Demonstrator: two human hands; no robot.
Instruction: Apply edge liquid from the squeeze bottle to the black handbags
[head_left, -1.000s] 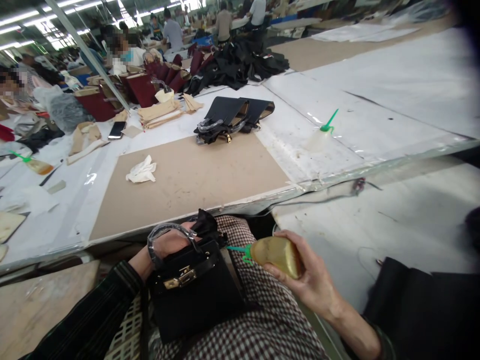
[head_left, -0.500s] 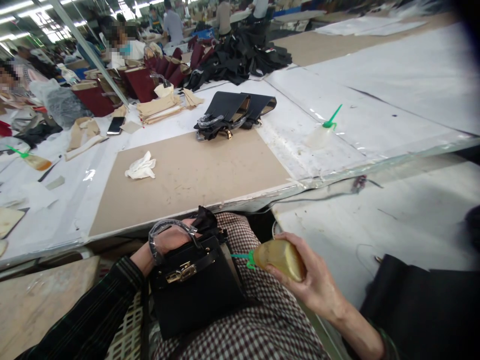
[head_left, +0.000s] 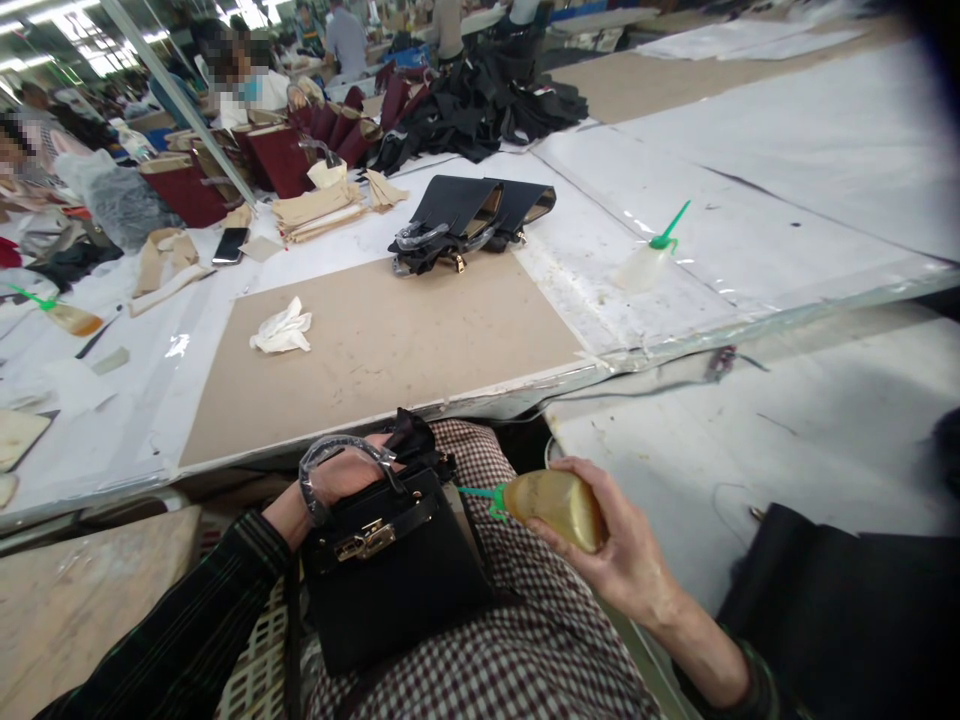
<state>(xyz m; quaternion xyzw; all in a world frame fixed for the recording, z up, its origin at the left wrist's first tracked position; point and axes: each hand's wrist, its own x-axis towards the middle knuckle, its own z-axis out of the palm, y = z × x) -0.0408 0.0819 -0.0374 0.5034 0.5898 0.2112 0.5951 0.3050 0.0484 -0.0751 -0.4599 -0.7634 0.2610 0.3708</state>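
A small black handbag (head_left: 394,590) with a gold clasp rests on a lap in checked cloth. My left hand (head_left: 352,475) reaches through its plastic-wrapped handle (head_left: 309,490) and holds the bag at its top; the fingertips are hidden behind black material. My right hand (head_left: 619,540) is wrapped round a squeeze bottle (head_left: 551,505) of yellowish liquid, lying on its side in the grip. The bottle's thin green nozzle points left, its tip at the bag's upper right edge; whether they touch I cannot tell.
Ahead is a worktable with a tan board (head_left: 390,350), a crumpled white cloth (head_left: 283,327) and black bags (head_left: 457,215). Another squeeze bottle (head_left: 645,265) stands at the right, one more (head_left: 71,318) at the left. Black material (head_left: 847,610) lies beside my right arm. People work behind.
My right hand and the bottle have shifted slightly left and up, bringing the nozzle tip a little higher along the bag's side edge. The left hand keeps its place.
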